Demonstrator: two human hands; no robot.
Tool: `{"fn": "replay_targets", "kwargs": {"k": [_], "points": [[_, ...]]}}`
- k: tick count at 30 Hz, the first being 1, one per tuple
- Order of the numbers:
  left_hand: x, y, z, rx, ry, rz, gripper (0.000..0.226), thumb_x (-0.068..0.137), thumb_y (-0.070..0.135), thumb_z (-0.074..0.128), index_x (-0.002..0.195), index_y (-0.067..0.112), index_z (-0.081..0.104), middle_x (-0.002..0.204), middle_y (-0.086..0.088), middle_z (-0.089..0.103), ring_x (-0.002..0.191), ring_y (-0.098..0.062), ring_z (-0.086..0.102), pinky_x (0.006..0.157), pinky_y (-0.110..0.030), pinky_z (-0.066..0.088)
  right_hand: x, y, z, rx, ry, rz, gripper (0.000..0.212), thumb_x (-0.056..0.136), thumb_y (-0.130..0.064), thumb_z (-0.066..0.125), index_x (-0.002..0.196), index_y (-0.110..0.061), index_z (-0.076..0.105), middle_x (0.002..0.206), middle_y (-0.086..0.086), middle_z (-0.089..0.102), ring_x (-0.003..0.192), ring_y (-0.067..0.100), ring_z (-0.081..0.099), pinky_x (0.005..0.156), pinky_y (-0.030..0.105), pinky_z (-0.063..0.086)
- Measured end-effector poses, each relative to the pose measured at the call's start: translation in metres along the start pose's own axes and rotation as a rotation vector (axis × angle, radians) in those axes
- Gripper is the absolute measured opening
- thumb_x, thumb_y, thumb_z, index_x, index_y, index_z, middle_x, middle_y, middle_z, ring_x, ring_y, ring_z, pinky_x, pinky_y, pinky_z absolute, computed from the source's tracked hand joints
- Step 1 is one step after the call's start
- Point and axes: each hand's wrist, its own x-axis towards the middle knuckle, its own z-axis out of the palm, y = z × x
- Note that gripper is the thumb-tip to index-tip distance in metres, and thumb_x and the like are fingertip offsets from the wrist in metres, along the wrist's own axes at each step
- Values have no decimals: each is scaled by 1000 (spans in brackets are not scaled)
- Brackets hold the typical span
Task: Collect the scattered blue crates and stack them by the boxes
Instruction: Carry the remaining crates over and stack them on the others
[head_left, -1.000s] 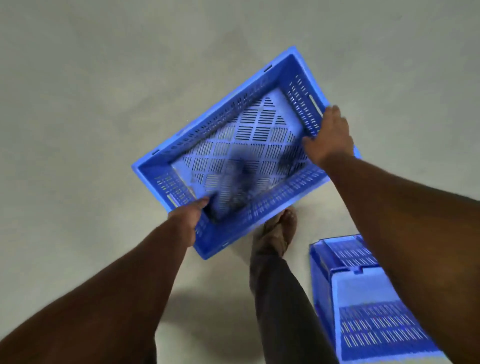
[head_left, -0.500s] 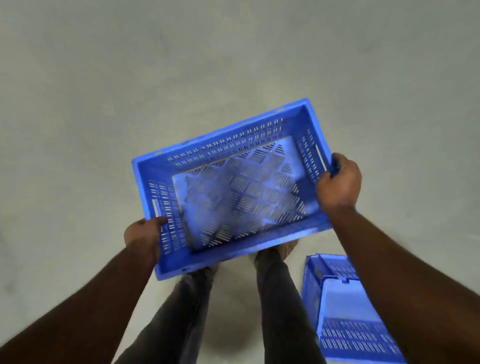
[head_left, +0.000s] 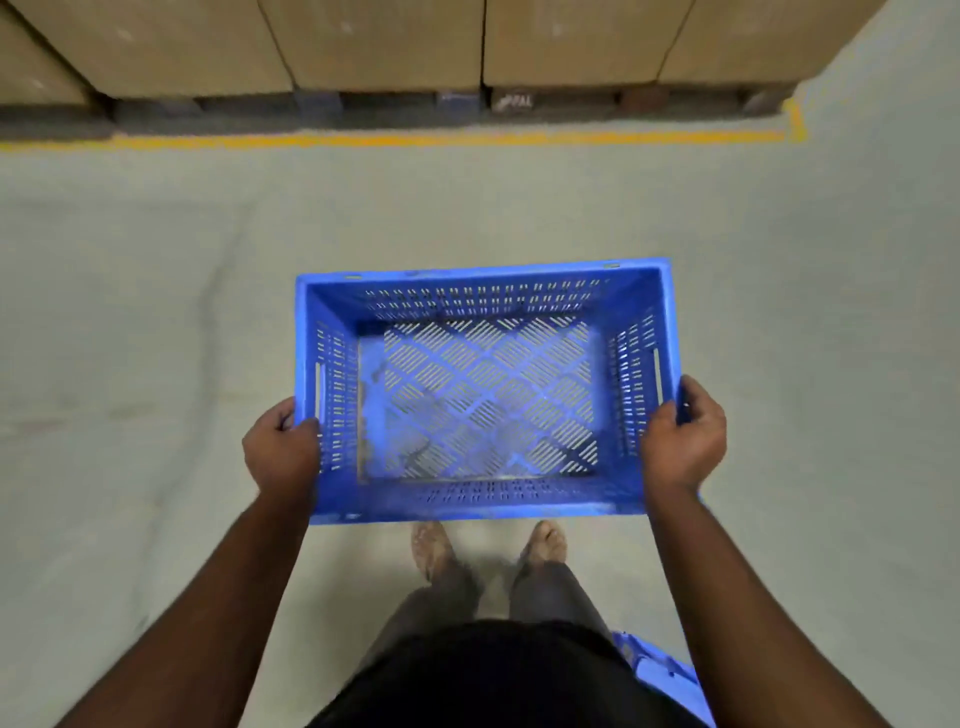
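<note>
I have the blue crate (head_left: 485, 389) carried level above the floor (head_left: 130, 338), open side up, nothing in it. My left hand (head_left: 283, 449) is clenched on the crate's left short wall, my right hand (head_left: 683, 441) likewise on the right short wall, each near the handle slot. The crate's long axis runs across me, hand to hand; neither hand is nearer than the other. Cardboard boxes (head_left: 384, 41) on pallets stand well beyond the crate's far rim, past a yellow floor line (head_left: 415, 139). The crate's long side lies parallel to that row. Judgement: the carry goes straight ahead, no turn needed. A second blue crate (head_left: 660, 670) shows partly behind the crate, beside my right leg.
</note>
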Motion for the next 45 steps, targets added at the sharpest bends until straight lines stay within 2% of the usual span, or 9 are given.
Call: {"fn": "replay_targets", "kwargs": {"k": [4, 11, 13, 18, 23, 27, 32, 37, 45], "points": [[26, 30, -83, -167, 83, 46, 44, 68, 16, 61, 109, 21, 76, 91, 3, 77, 79, -14, 68, 88, -47, 59, -31, -91, 35, 120, -35, -10, 43, 84, -15, 57, 125, -11, 69, 117, 11, 71, 105, 26, 69, 92, 24, 47], [86, 43, -195, -502, 387, -2, 38, 78, -4, 58, 111, 7, 74, 97, -8, 75, 72, -9, 65, 82, -37, 59, -90, -215, 161, 242, -318, -142, 39, 87, -19, 67, 125, -11, 69, 118, 9, 72, 107, 23, 70, 102, 41, 54], [112, 44, -218, -540, 459, -24, 39, 80, -9, 56, 113, 4, 73, 95, -9, 73, 64, 0, 61, 73, -25, 56, -108, -246, 207, 282, -397, -167, 38, 88, -19, 70, 124, -10, 70, 118, 9, 73, 107, 24, 70, 102, 40, 54], [184, 45, -283, -652, 676, -125, 38, 81, -11, 57, 113, 4, 71, 94, -12, 71, 79, -18, 62, 69, -24, 55, -159, -340, 339, 310, -616, -222, 35, 88, -15, 71, 123, -10, 71, 117, 9, 74, 107, 22, 71, 101, 39, 55], [235, 35, -349, -777, 875, -211, 39, 79, -10, 58, 112, 6, 72, 89, -9, 71, 70, -12, 62, 63, -22, 54, -229, -432, 446, 293, -827, -333, 38, 85, -20, 68, 122, -13, 72, 115, 6, 74, 103, 20, 72, 97, 35, 56], [269, 9, -397, -894, 1042, -284, 38, 78, -11, 58, 105, 12, 72, 76, -1, 67, 48, 2, 56, 49, -16, 49, -310, -491, 522, 292, -979, -404, 35, 86, -16, 68, 120, -14, 71, 112, 6, 75, 100, 20, 72, 94, 34, 57], [325, -50, -478, -992, 1217, -325, 38, 78, -10, 61, 113, -1, 71, 94, -13, 71, 70, -13, 64, 59, -17, 55, -448, -545, 615, 268, -1134, -523, 33, 86, -17, 70, 118, -15, 72, 111, 7, 75, 101, 20, 72, 96, 37, 57], [382, -103, -586, -1029, 1295, -346, 37, 81, -11, 60, 115, -1, 70, 97, -14, 71, 56, 4, 61, 59, -15, 55, -600, -587, 682, 309, -1234, -568, 31, 87, -14, 68, 117, -16, 73, 109, 6, 75, 95, 14, 72, 91, 31, 56], [424, -160, -741, -1120, 1441, -444, 27, 84, -1, 62, 107, 9, 72, 84, -5, 70, 67, -11, 62, 67, -27, 55, -821, -645, 751, 284, -1385, -603, 28, 88, -10, 66, 115, -10, 74, 102, 6, 74, 85, 9, 68, 85, 23, 55]]}}
